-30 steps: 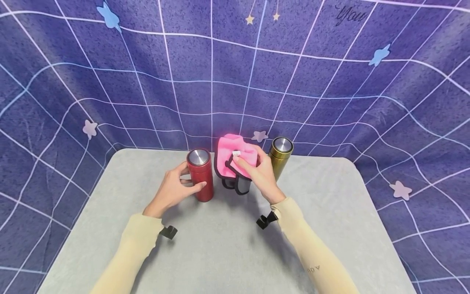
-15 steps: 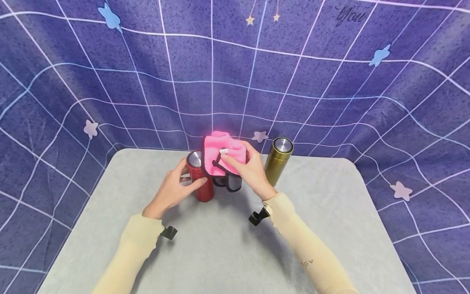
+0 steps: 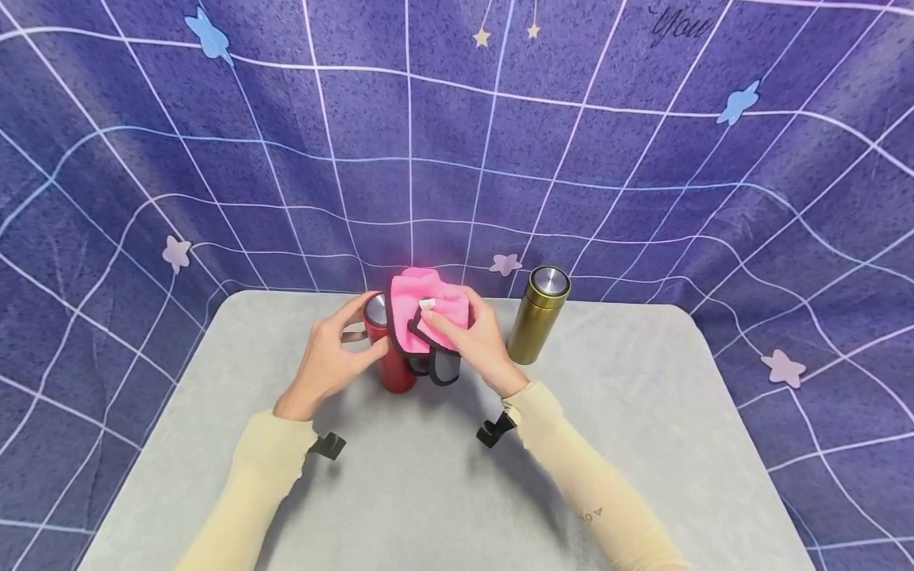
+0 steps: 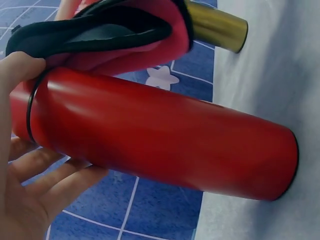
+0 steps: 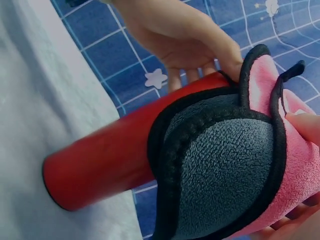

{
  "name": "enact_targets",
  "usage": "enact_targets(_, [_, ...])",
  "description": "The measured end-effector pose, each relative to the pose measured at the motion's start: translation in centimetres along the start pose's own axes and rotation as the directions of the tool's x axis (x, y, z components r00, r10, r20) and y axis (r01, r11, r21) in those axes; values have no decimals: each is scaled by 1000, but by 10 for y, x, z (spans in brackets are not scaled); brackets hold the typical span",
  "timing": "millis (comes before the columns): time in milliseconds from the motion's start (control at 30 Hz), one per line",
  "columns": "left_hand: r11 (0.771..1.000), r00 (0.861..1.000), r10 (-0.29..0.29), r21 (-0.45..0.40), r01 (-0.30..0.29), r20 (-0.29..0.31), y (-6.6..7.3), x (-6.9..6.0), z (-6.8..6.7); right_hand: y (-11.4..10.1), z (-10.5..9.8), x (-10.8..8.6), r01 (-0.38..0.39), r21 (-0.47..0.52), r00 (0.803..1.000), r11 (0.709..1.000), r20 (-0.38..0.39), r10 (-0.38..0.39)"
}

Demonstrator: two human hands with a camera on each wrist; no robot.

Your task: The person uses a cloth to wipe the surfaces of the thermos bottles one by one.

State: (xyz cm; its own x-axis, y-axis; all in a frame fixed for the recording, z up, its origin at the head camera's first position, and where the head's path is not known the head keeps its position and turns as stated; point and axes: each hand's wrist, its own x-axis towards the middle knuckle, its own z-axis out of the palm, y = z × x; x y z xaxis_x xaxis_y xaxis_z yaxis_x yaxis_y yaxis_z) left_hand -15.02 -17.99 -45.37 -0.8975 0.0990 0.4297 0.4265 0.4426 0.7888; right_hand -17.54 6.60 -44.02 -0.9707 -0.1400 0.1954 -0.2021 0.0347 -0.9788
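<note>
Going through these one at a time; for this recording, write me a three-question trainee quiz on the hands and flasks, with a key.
1. Which hand pinches the folded pink-and-grey fabric cloth?
2. True or false: the shiny gold cylindrical flask stands upright on the pale grey tabletop.
3. The left hand holds: A. the gold flask; B. the red cylindrical silver-topped flask; C. neither flask.

Key: 1. The right hand. 2. True. 3. B.
</note>
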Motion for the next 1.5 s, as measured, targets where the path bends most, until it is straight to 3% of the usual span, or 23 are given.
enact_targets(300, [998,999,-11,-59,8,-43,5,5,4,5,11,-2,32,17,999,999,-12,-32])
enact_targets(600, [995,998,-12,-102,5,-68,13,8,6,9,10,-3,38,59,999,998,2,-38])
enact_targets(1000, [983,991,-74,-177,53,-113,20,10,4,21,5,-7,27,12,1000,1000,-7,-26])
enact_targets(1300, [960,982,-43,-280,-11,-186,19,8,3,33,2,-13,0,-37,1000,999,-16,-1])
enact_targets(1500, [954,980,-39,-299,-21,-193,24,9,1,37,-2,-17,-22,-62,999,998,-25,21])
